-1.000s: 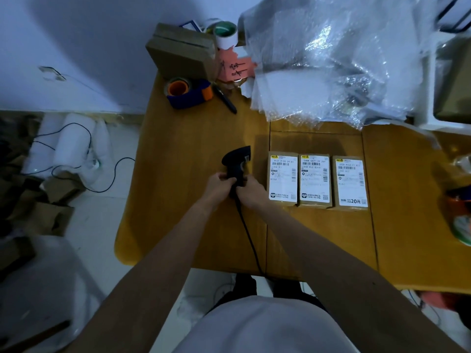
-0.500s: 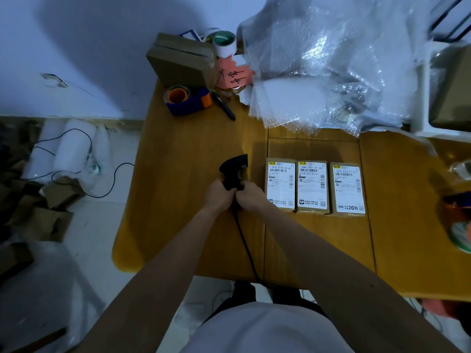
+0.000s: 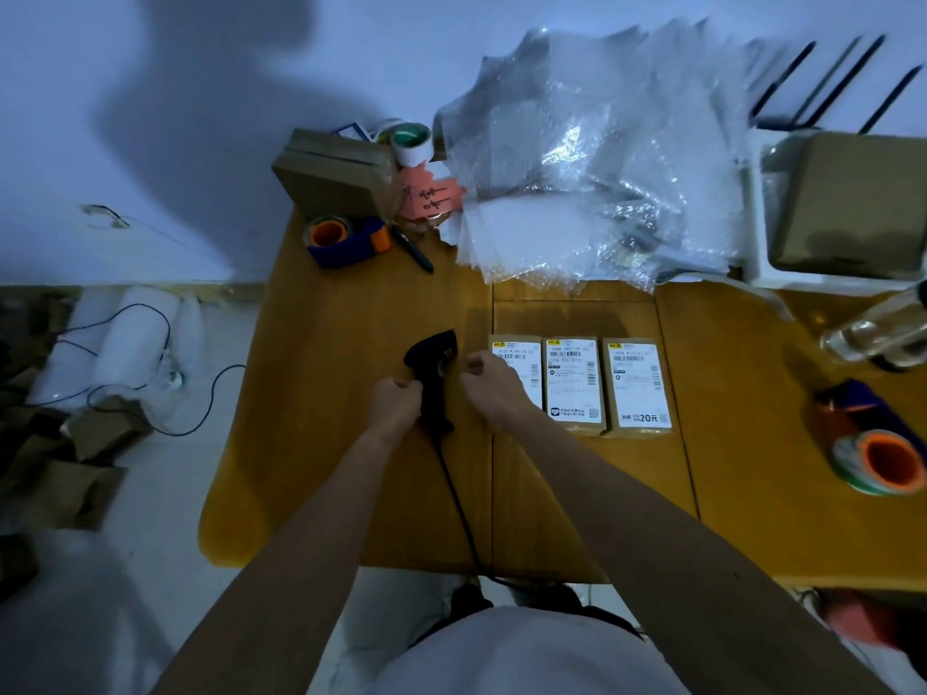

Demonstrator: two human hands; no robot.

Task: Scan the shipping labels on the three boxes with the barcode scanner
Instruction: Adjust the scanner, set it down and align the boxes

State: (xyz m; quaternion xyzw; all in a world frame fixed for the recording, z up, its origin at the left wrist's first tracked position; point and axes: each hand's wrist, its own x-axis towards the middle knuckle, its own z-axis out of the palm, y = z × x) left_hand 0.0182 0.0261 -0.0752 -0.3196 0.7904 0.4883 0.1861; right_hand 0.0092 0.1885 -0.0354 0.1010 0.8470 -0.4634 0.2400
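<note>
- Barcode scanner (image 3: 432, 381): black, lying on the wooden table (image 3: 351, 469), head toward the wall, just left of the three boxes. Its cable (image 3: 459, 504) runs back off the near table edge.
- Left hand (image 3: 394, 406): curled into a loose fist, touching the left side of the scanner handle. Full grip on it: cannot tell.
- Right hand (image 3: 494, 383): fingers curled, just right of the scanner, apart from it, overlapping the left box (image 3: 516, 366).
- Middle box (image 3: 574, 383) and right box (image 3: 637, 386): in a row to the scanner's right, side by side, white labels face up.
- Tape dispenser (image 3: 346, 240), blue and orange: beyond the scanner, near the wall.
- Bubble wrap (image 3: 592, 193): heaped beyond the boxes, far right of the scanner.
</note>
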